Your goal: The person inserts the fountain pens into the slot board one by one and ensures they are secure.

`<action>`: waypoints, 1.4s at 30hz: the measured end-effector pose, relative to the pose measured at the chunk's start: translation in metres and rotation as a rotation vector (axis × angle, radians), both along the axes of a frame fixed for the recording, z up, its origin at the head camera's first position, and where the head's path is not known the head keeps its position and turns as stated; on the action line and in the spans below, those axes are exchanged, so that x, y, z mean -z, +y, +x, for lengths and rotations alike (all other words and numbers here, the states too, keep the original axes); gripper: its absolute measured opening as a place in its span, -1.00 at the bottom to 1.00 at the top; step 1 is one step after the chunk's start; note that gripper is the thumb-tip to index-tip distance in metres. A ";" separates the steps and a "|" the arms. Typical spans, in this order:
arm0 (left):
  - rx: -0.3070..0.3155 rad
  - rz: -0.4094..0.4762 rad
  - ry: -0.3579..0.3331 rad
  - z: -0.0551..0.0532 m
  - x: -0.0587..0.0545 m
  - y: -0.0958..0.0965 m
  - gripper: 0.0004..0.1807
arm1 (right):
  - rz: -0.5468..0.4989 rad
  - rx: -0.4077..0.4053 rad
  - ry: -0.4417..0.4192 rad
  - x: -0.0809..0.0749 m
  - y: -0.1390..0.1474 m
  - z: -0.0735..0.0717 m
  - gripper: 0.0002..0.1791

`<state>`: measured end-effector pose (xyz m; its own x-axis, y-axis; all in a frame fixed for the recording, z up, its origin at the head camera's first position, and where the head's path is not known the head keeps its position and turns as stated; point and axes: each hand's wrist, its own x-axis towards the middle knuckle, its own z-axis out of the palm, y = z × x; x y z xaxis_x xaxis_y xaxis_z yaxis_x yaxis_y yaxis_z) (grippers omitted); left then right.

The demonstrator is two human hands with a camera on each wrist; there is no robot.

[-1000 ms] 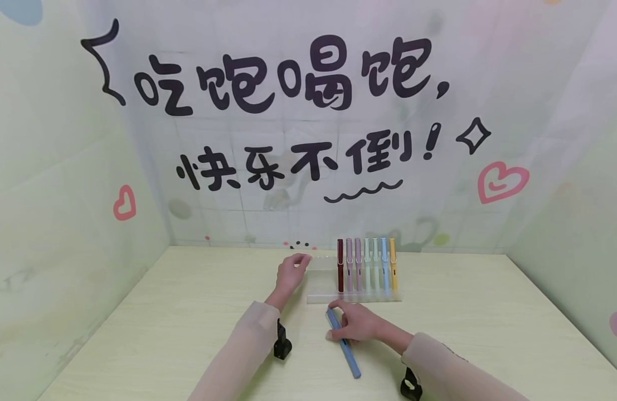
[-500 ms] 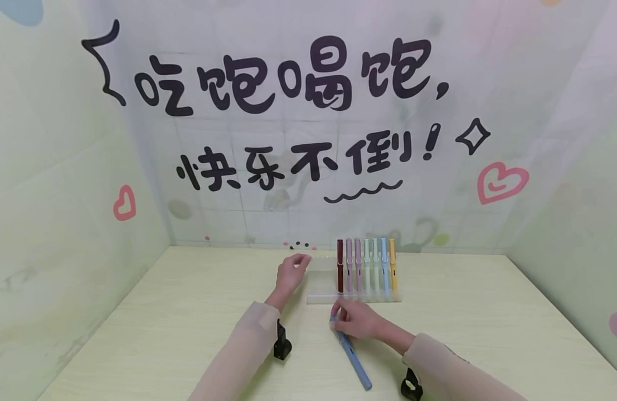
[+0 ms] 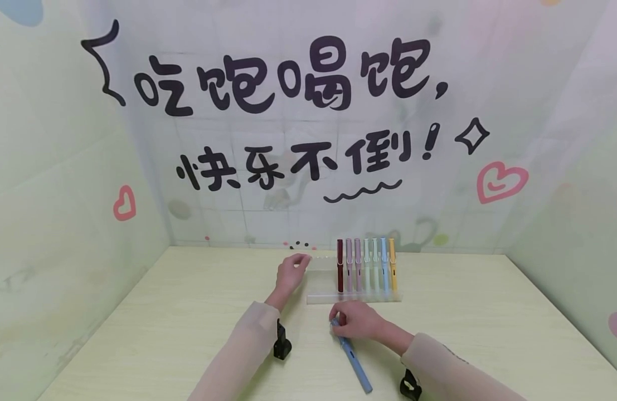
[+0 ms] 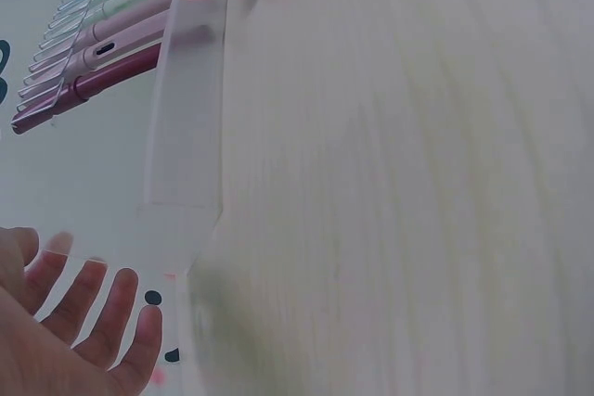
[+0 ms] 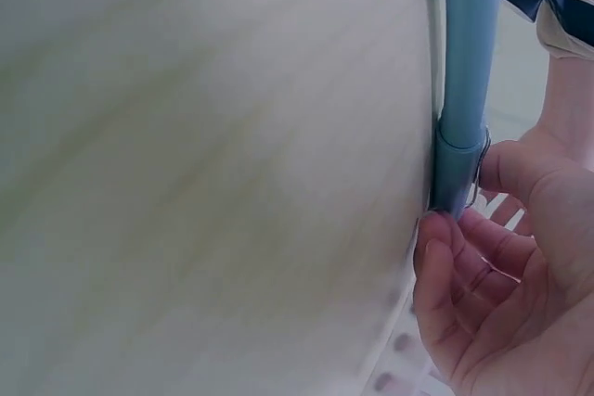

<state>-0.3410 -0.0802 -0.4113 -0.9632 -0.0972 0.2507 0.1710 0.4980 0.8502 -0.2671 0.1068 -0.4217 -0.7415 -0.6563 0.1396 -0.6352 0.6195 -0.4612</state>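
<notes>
A clear pen rack [image 3: 319, 299] stands near the back wall. My left hand [image 3: 291, 274] holds its upper left corner, thumb and index finger at the clear edge [image 4: 79, 257] in the left wrist view. In front of the rack, a blue fountain pen [image 3: 357, 366] lies slanted on the table, its far end pointing toward the rack. At that far, capped end, my right hand [image 3: 358, 321] pinches the pen between thumb and fingers. The right wrist view shows the pen's cap [image 5: 457, 173] with a wire clip, its end at my fingertips [image 5: 434, 229].
Several pens stand in the rack's right part: a dark red pen [image 3: 340, 267] leftmost, then mauve, pale green and light blue ones, and a yellow pen [image 3: 393, 267] at the right end. A printed cloth wall [image 3: 228, 223] closes off the back of the table [image 3: 188, 323].
My right fingers have shifted to the far end of the blue pen, whose near end has slid toward me and a little right. The left hand and rack have stayed in place.
</notes>
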 end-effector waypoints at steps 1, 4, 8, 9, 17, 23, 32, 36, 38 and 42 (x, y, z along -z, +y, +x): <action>0.000 -0.001 0.002 0.000 0.000 0.000 -0.70 | 0.018 0.004 0.015 0.000 0.000 0.000 -0.89; -0.006 -0.009 0.004 0.000 0.000 0.000 -0.70 | 0.040 0.020 0.031 -0.002 -0.002 0.001 -0.89; -0.012 -0.015 0.000 -0.001 0.001 0.000 -0.71 | 0.002 0.047 -0.009 -0.003 0.000 -0.001 -0.90; -0.011 -0.011 -0.002 -0.001 0.001 0.000 -0.70 | -0.019 0.047 -0.019 -0.003 0.001 -0.002 -0.90; -0.004 -0.004 0.033 -0.002 0.003 -0.001 -0.66 | -0.293 0.018 -0.233 -0.015 0.006 -0.008 -0.86; -0.003 -0.012 0.009 -0.001 0.001 0.000 -0.71 | -0.458 0.014 -0.353 -0.043 0.007 -0.001 -0.83; 0.001 0.000 -0.006 -0.001 0.001 0.000 -0.71 | -0.484 0.088 -0.295 -0.064 0.010 -0.009 -0.81; 0.003 -0.010 0.010 -0.001 0.001 0.000 -0.71 | -0.497 0.100 -0.253 -0.074 0.012 -0.014 -0.79; 0.004 -0.013 0.019 -0.001 0.001 -0.001 -0.71 | -0.518 0.104 -0.238 -0.076 0.013 -0.019 -0.78; 0.007 -0.008 0.011 -0.001 0.001 0.000 -0.71 | -0.555 0.129 -0.208 -0.073 0.015 -0.035 -0.75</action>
<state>-0.3416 -0.0804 -0.4123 -0.9610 -0.0885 0.2619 0.1838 0.5033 0.8443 -0.3022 0.1217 -0.3489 -0.8588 -0.4298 0.2789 -0.4326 0.3167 -0.8441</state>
